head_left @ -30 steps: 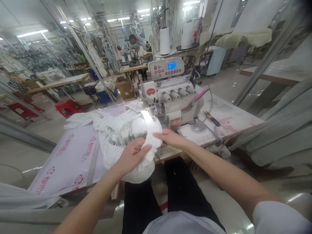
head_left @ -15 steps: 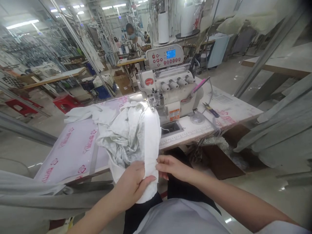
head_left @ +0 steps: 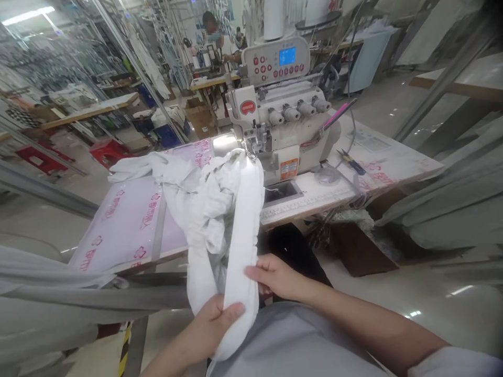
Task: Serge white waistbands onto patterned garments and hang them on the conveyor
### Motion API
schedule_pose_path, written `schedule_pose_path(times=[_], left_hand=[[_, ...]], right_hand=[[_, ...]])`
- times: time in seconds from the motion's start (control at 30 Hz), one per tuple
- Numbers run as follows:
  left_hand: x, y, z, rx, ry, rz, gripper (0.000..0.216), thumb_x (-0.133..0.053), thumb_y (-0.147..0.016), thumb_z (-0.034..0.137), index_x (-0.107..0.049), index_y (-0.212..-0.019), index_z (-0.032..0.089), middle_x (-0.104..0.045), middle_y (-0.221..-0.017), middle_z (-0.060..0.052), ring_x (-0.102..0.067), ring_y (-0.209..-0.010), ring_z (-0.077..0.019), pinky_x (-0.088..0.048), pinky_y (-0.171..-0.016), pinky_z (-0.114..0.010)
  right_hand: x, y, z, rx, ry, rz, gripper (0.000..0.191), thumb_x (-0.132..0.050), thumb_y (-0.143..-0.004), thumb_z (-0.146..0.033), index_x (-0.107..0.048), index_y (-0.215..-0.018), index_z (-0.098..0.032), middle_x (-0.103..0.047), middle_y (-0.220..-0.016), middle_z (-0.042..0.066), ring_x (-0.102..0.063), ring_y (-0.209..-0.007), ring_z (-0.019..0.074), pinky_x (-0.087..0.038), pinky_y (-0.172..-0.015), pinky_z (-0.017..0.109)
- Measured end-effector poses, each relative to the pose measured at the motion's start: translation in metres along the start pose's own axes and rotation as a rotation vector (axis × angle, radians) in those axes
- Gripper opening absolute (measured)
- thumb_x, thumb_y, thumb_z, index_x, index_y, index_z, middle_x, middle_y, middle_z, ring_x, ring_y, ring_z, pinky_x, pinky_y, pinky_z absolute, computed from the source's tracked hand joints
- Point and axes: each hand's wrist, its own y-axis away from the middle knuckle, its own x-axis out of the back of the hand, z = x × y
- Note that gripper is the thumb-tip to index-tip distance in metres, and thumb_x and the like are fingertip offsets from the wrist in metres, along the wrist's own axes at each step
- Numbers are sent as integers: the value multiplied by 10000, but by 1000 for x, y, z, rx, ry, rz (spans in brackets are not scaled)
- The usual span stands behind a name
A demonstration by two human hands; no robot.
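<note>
A pale garment [head_left: 214, 209] lies bunched on the table, its wide white band [head_left: 242, 225] running from the needle area of the overlock sewing machine [head_left: 283, 115] down over the table edge. The band loops round near my lap. My left hand [head_left: 218, 324] grips the band's lower left side, thumb on top. On its right edge, a little higher, my right hand [head_left: 271, 275] pinches the fabric between thumb and fingers. The far end of the band sits under the machine's presser foot area, where details are too small to tell.
Yellow-handled thread snips [head_left: 351, 161] lie on the table right of the machine. Plastic-covered tabletop [head_left: 118, 225] extends to the left. Grey fabric [head_left: 94, 298] hangs at the left, more cloth [head_left: 444, 193] at the right. A co-worker [head_left: 214, 39] sits at another machine behind.
Both hands have drawn the band's near end lower, stretching it straighter. The garment's bunched folds have shifted and a loop has opened on the left. The camera view has tilted down slightly.
</note>
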Motion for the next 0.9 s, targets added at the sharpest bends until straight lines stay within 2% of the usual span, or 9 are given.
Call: schedule_pose_path(times=[0.13, 0.23, 0.3, 0.37, 0.47, 0.6, 0.73, 0.8, 0.9], left_hand=[[7, -2, 8, -96, 54, 208, 434, -455, -749, 551, -533, -747, 124, -472, -630, 0, -382, -583, -97, -333, -526, -190], [6, -3, 22, -168, 11, 241, 352, -481, -761, 488, -513, -735, 138, -467, -640, 9, -382, -582, -92, -339, -534, -186], [0, 1, 25, -161, -12, 245, 333, -455, -786, 461, -495, -709, 140, -451, -602, 13, -367, -544, -87, -320, -505, -185], [-8, 7, 23, -160, -31, 224, 353, -417, -807, 454, -472, -658, 138, -442, -578, 7, -364, -532, -88, -305, -495, -188], [-17, 15, 13, -154, -67, 130, 389, -413, -808, 457, -401, -578, 143, -387, -544, 12, -327, -513, -80, -269, -480, -190], [-20, 11, 6, -94, -14, 6, 445, -400, -794, 514, -320, -543, 156, -287, -494, 36, -252, -466, -66, -211, -443, -197], [-11, -3, 20, -87, 20, 21, 422, -410, -790, 518, -470, -623, 135, -388, -524, 19, -320, -484, -77, -289, -478, -195], [-8, -8, 33, -140, 5, -24, 412, -381, -817, 490, -555, -717, 130, -483, -583, -6, -401, -531, -94, -357, -560, -205], [-7, -14, 48, -187, -75, -99, 425, -365, -832, 471, -600, -757, 125, -537, -632, -23, -461, -588, -110, -390, -615, -209]], right_hand=[[-28, 12, 5, 233, 447, -119, 318, -406, -829, -320, -469, -584, -126, -459, -564, -11, -429, -526, 77, -334, -499, 183], [-39, 17, 13, 263, 526, -218, 298, -386, -824, -297, -498, -607, -127, -496, -595, 1, -461, -556, 87, -356, -532, 187], [-36, 20, 14, 223, 478, -234, 327, -389, -831, -331, -503, -606, -123, -496, -573, 2, -466, -540, 84, -362, -527, 185], [-27, 21, 10, 119, 340, -225, 387, -406, -831, -415, -485, -593, -119, -456, -507, -12, -427, -464, 69, -337, -464, 176], [-15, 18, 2, 7, 94, -108, 428, -488, -765, -525, -495, -665, -108, -421, -502, -32, -369, -429, 52, -282, -402, 164], [-14, 10, -6, -54, 0, -25, 420, -543, -731, -518, -497, -679, -104, -420, -525, -31, -360, -442, 50, -287, -402, 169], [-12, 7, -9, -58, 120, -62, 425, -469, -786, -508, -485, -641, -109, -400, -482, -35, -354, -422, 49, -271, -395, 166], [-6, 9, -11, -45, 196, -41, 427, -454, -801, -495, -478, -616, -111, -402, -473, -29, -360, -423, 51, -257, -394, 165], [3, 10, -15, -106, 146, 17, 451, -459, -779, -530, -463, -601, -116, -391, -470, -28, -341, -403, 51, -232, -375, 168]])
